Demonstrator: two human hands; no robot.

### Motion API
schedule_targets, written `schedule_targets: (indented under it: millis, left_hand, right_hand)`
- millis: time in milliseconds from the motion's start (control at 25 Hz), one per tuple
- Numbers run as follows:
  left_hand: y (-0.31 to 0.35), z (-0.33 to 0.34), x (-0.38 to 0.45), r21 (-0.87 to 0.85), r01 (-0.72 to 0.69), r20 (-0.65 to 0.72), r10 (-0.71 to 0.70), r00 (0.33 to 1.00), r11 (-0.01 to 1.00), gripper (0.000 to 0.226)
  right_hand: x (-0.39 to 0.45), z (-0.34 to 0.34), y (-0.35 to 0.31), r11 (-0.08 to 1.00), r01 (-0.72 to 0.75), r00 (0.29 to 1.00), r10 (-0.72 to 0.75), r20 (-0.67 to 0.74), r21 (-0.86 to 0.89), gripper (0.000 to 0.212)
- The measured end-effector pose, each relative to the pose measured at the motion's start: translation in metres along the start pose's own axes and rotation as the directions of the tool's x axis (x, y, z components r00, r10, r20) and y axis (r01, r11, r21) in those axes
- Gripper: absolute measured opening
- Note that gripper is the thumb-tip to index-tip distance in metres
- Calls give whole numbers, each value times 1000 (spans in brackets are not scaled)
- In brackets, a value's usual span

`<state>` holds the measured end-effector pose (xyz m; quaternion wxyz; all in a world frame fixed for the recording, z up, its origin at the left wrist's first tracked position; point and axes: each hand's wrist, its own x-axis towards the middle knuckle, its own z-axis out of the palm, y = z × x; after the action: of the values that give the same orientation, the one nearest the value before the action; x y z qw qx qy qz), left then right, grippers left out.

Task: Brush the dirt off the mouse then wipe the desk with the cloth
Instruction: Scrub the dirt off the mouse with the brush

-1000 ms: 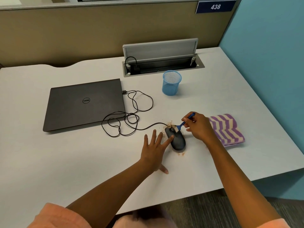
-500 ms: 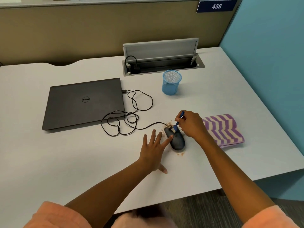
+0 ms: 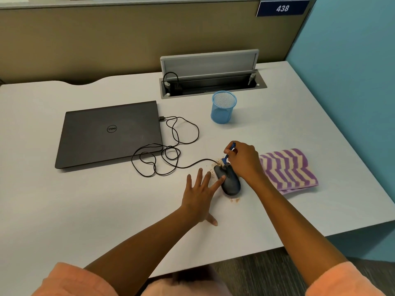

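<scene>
The white worktop [image 3: 288,116] fills most of the view, backed by a tan partition on the far side and a blue wall on the right. A closed dark Dell laptop [image 3: 109,133] lies on its left half, and a thin black cable [image 3: 171,154] runs from the laptop's right edge in loose loops toward the mouse. At the far edge a grey cable hatch [image 3: 210,75] stands with its lid raised. A purple and cream striped cloth [image 3: 287,169], folded, lies flat to the right of the hands, just beside the right wrist. A blue mesh pen cup [image 3: 223,107] stands upright between the hatch and the mouse.

The left hand [image 3: 199,197] lies flat on the worktop with fingers spread and straight; one fingertip touches the left side of the black mouse [image 3: 229,182], while the thumb rests on the surface nearer the person. The right hand [image 3: 243,161] sits over the far right part of the mouse, fingers curled and pinching a small blue brush [image 3: 228,153]. The brush tilts, its head down on the far end of the mouse. Tan crumbs of dirt [image 3: 214,165] are scattered on the worktop around the mouse's far end, and a smaller patch lies at its near end.
</scene>
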<state>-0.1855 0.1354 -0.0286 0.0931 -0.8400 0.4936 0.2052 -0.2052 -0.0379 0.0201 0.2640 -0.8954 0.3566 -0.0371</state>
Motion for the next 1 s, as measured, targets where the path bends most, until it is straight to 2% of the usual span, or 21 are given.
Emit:
schedule_targets:
  millis: [160, 320, 480, 680, 840, 1000]
  left_hand:
    - [-1, 0, 2, -4, 1, 2, -1, 1000, 1000, 137]
    - [-1, 3, 2, -12, 1, -2, -1, 1000, 1000, 138]
    - [-2, 5, 4, -2, 2, -3, -2, 1000, 1000, 138]
    - [-2, 6, 4, -13, 0, -10, -1, 1000, 1000, 139]
    - [-2, 6, 4, -4, 3, -12, -3, 1000, 1000, 138]
    - [-2, 7, 5, -11, -1, -7, 1, 1000, 1000, 138]
  right_hand:
    - [-5, 4, 1, 995, 13, 1000, -10, 27, -103, 21]
    - [-4, 4, -1, 1000, 5, 1000, -5, -2, -23, 23]
    - [-9, 6, 5, 997, 6, 1000, -5, 17, -80, 22]
    - [-6, 5, 2, 996, -45, 998, 48, -30, 83, 22]
    - [-16, 8, 6, 1000, -21, 999, 20, -34, -20, 14]
    - [-13, 10, 3, 996, -77, 996, 79, -46, 40, 28]
